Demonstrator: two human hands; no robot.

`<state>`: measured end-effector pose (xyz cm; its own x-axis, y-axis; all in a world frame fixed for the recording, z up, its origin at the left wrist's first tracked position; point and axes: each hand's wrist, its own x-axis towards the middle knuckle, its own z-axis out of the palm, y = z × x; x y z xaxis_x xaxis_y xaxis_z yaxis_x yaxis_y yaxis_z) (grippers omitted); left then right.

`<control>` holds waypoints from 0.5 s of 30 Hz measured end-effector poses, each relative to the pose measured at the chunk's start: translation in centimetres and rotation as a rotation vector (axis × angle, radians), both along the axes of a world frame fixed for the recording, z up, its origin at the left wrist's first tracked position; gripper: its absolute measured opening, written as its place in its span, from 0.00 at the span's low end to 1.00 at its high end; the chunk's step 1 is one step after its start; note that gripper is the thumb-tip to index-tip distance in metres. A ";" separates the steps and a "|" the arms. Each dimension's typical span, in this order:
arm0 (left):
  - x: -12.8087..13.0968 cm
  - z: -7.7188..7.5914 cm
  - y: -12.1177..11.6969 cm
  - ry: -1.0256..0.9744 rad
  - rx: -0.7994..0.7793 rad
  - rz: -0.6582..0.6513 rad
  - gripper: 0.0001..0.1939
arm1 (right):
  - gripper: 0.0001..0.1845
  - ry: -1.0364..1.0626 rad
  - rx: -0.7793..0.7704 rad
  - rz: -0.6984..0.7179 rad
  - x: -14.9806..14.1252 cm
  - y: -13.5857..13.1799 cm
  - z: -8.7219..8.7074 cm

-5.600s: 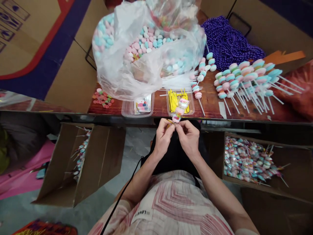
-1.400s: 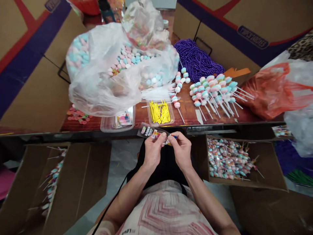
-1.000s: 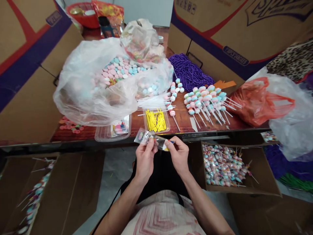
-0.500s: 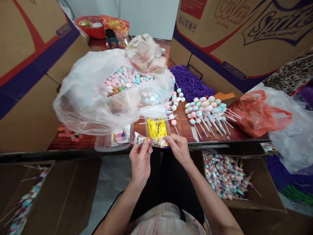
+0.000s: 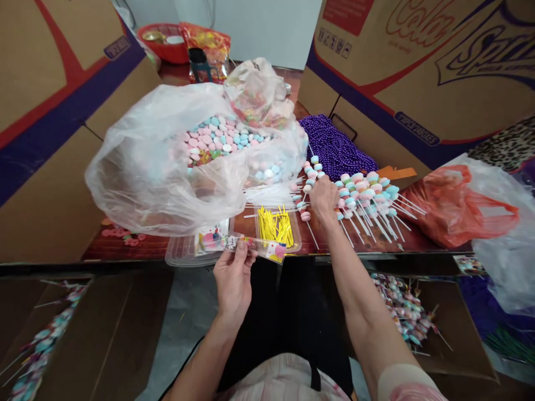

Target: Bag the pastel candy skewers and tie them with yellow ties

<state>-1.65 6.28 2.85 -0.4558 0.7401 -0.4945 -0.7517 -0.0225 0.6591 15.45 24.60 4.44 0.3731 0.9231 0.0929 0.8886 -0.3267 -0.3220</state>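
Between its thumb and fingers, my left hand (image 5: 233,278) pinches a clear printed plastic sleeve (image 5: 273,250), which stretches to the right in front of the yellow twist ties (image 5: 276,227). My right hand (image 5: 325,197) is out over the table, amid the candy skewers. On its left lie a few skewers of pastel candies (image 5: 305,216); a pile of candy skewers (image 5: 368,192) with white sticks lies on its right. Its fingers point away from me and are mostly hidden, so whether they grip a skewer does not show. White sticks (image 5: 271,194) lie behind the twist ties.
A large clear bag of loose candies (image 5: 125,161) spreads over the left of the table. Purple beads (image 5: 334,145) lie behind the skewers, and an orange-red bag (image 5: 451,206) sits at right. Tall cartons (image 5: 376,72) flank the table. Wrapped skewers fill a box (image 5: 455,328) below right.
My right hand has left the plastic sleeve and moved forward and right to the candy skewers. My left hand keeps the sleeve, now more fully in sight. The view has shifted slightly.
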 end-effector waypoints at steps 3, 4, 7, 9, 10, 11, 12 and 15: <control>0.1 0.0 0.3 -0.047 -0.002 -0.011 0.22 | 0.12 0.090 0.180 -0.048 1.6 -1.9 -0.2; 0.1 0.0 0.4 -0.060 0.001 -0.011 0.22 | 0.11 0.140 0.266 -0.043 2.1 -3.0 -0.3; 0.2 0.1 0.8 -0.082 0.010 -0.022 0.21 | 0.10 0.411 0.522 0.034 3.0 -7.5 -0.8; 0.1 0.2 1.1 -0.105 0.014 -0.045 0.19 | 0.12 0.699 0.568 0.108 3.2 -11.3 -1.3; 0.0 0.3 1.2 -0.121 0.017 -0.052 0.18 | 0.12 0.845 0.553 0.122 3.2 -13.2 -1.6; -0.1 0.3 1.2 -0.136 0.018 -0.055 0.16 | 0.11 0.967 0.532 0.129 3.2 -15.0 -1.9; -0.1 0.3 1.3 -0.147 0.016 -0.054 0.15 | 0.10 1.063 0.509 0.127 3.2 -16.8 -2.1; -0.3 0.4 1.1 -0.157 -0.007 -0.050 0.12 | 0.09 1.197 0.432 0.122 3.6 -20.9 -2.9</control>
